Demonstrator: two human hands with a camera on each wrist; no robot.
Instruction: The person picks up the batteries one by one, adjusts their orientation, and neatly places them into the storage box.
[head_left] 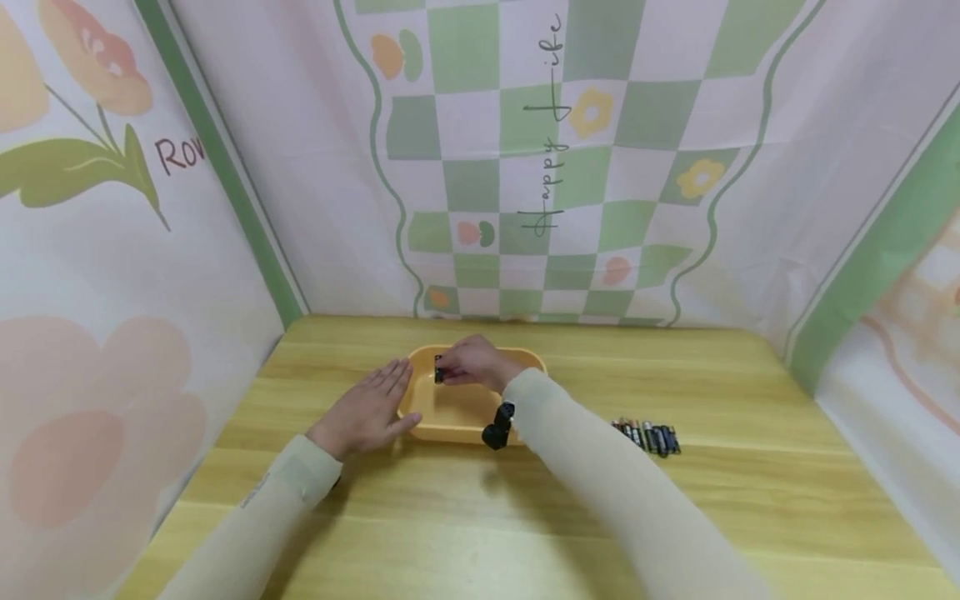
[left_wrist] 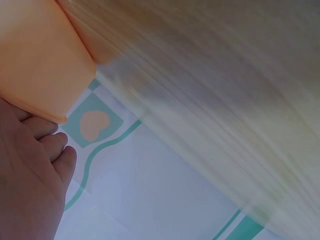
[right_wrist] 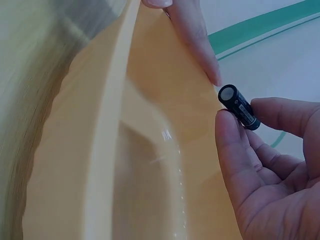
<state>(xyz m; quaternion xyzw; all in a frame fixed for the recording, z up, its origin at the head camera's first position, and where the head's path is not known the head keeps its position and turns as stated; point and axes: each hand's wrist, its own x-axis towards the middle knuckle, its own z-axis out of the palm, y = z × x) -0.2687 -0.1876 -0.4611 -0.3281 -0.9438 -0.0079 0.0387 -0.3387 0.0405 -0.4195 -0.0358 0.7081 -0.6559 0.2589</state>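
Observation:
A yellow-orange plastic tub (head_left: 442,434) stands on the wooden table. My right hand (head_left: 476,365) is over its inside and pinches a small dark cylindrical battery (right_wrist: 240,107) between thumb and fingertips. In the right wrist view the battery tilts, its flat round end facing the camera, with the tub's interior beside it. At the tub's left end, my left hand (head_left: 363,417) touches the rim with fingers extended and thumb spread toward the near side. The left wrist view shows its fingers lying along the tub's edge.
Several batteries (head_left: 652,437) lie side by side in a row on the table, right of the tub and partly behind my right forearm. A checkered curtain (head_left: 525,275) hangs along the table's far edge, and patterned cloth walls (head_left: 112,350) stand at both sides.

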